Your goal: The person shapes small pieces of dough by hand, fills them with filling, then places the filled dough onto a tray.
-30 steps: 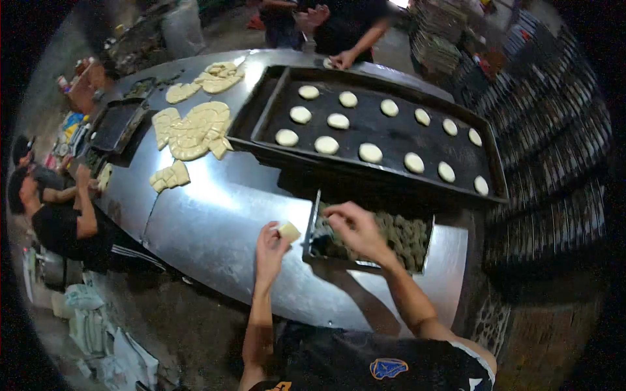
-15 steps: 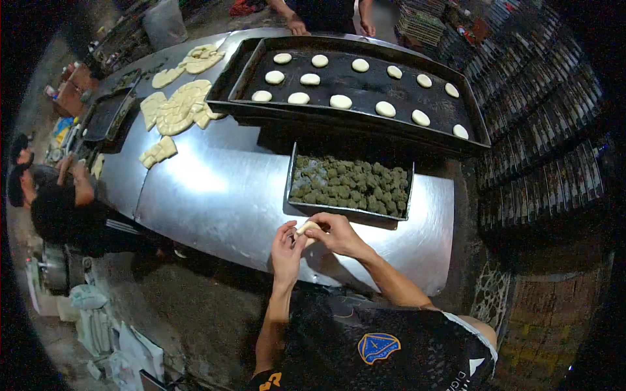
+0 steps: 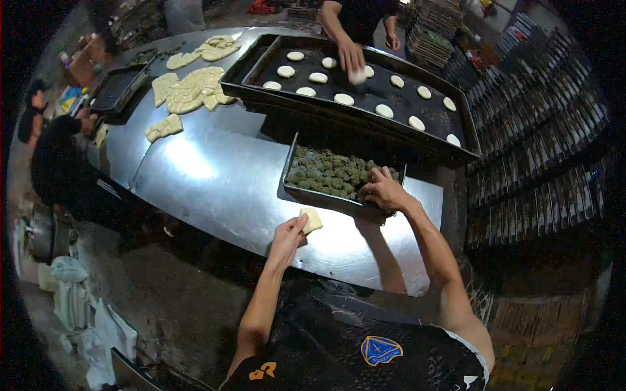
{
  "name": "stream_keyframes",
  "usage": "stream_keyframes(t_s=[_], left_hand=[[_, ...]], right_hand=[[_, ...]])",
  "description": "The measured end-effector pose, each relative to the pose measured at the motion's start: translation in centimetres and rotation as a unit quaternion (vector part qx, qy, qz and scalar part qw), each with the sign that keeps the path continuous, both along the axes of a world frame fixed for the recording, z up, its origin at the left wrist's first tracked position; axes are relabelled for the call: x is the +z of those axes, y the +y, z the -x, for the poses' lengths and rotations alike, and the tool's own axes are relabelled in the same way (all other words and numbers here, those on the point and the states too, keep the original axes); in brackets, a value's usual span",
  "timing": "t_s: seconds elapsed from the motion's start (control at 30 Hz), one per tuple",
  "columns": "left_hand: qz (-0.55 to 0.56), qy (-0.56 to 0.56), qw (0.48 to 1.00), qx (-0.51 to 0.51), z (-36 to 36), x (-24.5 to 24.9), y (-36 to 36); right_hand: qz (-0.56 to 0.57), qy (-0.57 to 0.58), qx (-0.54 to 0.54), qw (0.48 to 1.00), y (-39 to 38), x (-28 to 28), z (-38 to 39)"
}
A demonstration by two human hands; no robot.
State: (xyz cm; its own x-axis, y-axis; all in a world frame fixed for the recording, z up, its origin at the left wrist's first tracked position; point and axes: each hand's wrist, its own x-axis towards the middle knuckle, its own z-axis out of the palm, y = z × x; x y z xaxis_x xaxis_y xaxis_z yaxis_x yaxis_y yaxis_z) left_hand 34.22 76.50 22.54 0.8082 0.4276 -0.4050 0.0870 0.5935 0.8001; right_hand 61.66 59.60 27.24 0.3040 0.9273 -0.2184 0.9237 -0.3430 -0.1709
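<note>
My left hand (image 3: 285, 241) pinches a flat piece of pale dough (image 3: 312, 221) between thumb and fingers, just above the metal table. My right hand (image 3: 383, 189) is over the right side of a rectangular metal tin (image 3: 324, 195) full of greenish-brown filling balls (image 3: 328, 171). Its fingers are bent and apart, reaching down among the balls; the fingertips are partly hidden, and no ball shows lifted in them.
Beyond the tin, a large black baking tray (image 3: 391, 144) carries rows of pale dough rounds. A co-worker's hand (image 3: 352, 58), blurred, reaches into it. Cut dough sheets (image 3: 192, 91) lie on the metal table (image 3: 215, 189). Another person (image 3: 65, 169) stands at left; stacked trays (image 3: 541, 169) rise at right.
My right hand has left the dough and moved right and forward into the tin. The dough now lies flatter in my left hand. The co-worker's hand has come over the baking tray.
</note>
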Motion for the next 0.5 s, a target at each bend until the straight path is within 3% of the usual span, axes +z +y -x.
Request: stream_keyframes(t_s=[0.2, 0.33, 0.4, 0.5], left_hand=[[0.023, -0.014, 1.000, 0.004, -2.7, -0.1, 0.1], [0.056, -0.014, 0.998, -0.006, -4.8, 0.6, -0.2], [0.060, -0.011, 0.998, -0.012, -6.0, 0.8, -0.4], [0.100, -0.038, 0.993, -0.043, -7.6, 0.9, -0.6]], right_hand=[[-0.094, 0.030, 0.032, 0.995, -0.7, -0.9, -0.5], [-0.198, 0.094, -0.051, 0.974, 0.0, -0.2, 0.6], [-0.336, 0.371, -0.169, 0.849, 1.4, 0.6, 3.3], [-0.388, 0.181, -0.152, 0.891, 3.3, -1.4, 8.0]])
